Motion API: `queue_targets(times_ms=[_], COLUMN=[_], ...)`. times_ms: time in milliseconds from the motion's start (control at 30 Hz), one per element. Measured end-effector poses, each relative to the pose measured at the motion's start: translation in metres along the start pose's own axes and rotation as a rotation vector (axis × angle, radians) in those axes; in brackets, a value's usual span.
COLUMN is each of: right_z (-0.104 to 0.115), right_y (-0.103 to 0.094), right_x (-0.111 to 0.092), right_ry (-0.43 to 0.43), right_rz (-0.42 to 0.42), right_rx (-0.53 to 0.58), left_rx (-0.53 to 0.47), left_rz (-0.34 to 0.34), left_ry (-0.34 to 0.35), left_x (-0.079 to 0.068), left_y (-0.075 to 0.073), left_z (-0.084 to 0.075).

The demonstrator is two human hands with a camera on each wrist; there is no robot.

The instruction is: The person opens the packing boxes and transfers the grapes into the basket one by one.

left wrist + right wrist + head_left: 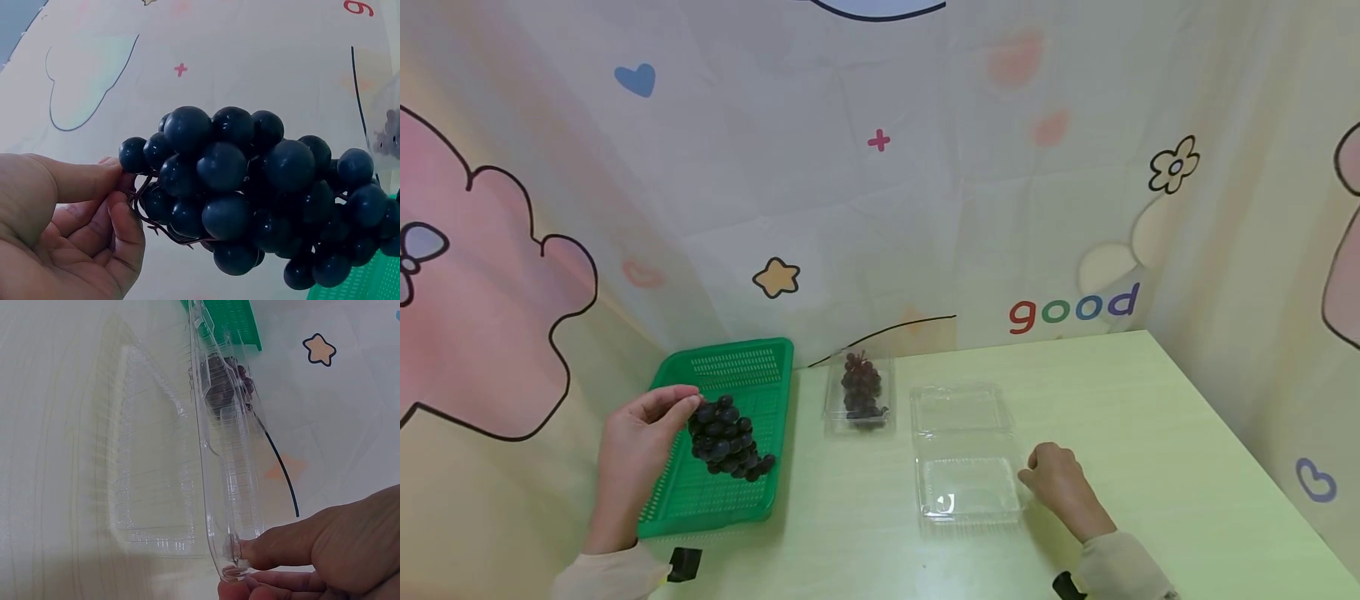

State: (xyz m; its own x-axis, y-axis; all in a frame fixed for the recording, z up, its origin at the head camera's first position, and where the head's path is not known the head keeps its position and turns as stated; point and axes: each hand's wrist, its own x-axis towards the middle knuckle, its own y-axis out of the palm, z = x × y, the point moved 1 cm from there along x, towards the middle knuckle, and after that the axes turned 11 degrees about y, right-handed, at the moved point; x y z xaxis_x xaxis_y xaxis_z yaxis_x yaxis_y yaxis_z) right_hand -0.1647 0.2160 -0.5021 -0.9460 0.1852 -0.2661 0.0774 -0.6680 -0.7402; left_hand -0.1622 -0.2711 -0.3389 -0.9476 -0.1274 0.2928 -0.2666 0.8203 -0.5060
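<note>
The stem (154,225) of a dark bunch of grapes (727,439) was pinched between the thumb and fingers of the left hand (643,433), probably so that the berries would not be squeezed. The bunch was held above the green basket (737,364), its lower end slanting to the right. By the right hand (1063,483), thumb against fingers, the right edge of a clear container (967,492) was pinched, presumably so that so light a thing would be kept from sliding. Its two halves were laid out unfolded on the table (850,533); whether the gripped edge was raised could not be told.

Part of the basket's floor was hidden by the bunch. Between bunch and container stood the basket's right wall, then a stretch of tabletop. Farther back, between the two, a clear box (838,402) was set with a reddish-dark bunch (862,387) inside, more to the rear than in the way. Behind everything, a printed cloth (880,233) was hung.
</note>
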Motion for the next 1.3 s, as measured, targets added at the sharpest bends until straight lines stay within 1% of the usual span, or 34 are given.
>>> queue_targets(times_ms=[200,433,567,700,867,1067,1300], right_z=[-0.001,-0.001,-0.001,-0.001,-0.002,-0.003,-0.003], right_y=[0.0,0.001,0.001,0.0,-0.002,-0.002,-0.001], right_x=[0.0,-0.001,-0.001,-0.001,0.001,0.002,0.003], right_ry=[0.005,0.011,0.009,0.004,0.002,-0.002,-0.008], right_rz=[-0.001,0.007,0.007,0.009,0.003,0.003,0.007], right_rx=[0.008,0.018,0.015,0.012,-0.009,-0.005,-0.006], left_rx=[0.036,0.07,0.065,0.061,0.045,0.06,0.06], left_rz=[-0.019,-0.042,-0.075,-0.107,-0.117,-0.145,-0.152], left_ry=[-0.04,-0.098,-0.139,-0.152,-0.173,-0.195,-0.266], left_x=[-0.001,0.0,-0.001,0.0,0.001,0.002,0.002], left_y=[-0.014,-0.028,-0.036,-0.043,-0.049,-0.059,-0.07], left_z=[0.006,0.02,0.027,0.031,0.038,0.054,0.068])
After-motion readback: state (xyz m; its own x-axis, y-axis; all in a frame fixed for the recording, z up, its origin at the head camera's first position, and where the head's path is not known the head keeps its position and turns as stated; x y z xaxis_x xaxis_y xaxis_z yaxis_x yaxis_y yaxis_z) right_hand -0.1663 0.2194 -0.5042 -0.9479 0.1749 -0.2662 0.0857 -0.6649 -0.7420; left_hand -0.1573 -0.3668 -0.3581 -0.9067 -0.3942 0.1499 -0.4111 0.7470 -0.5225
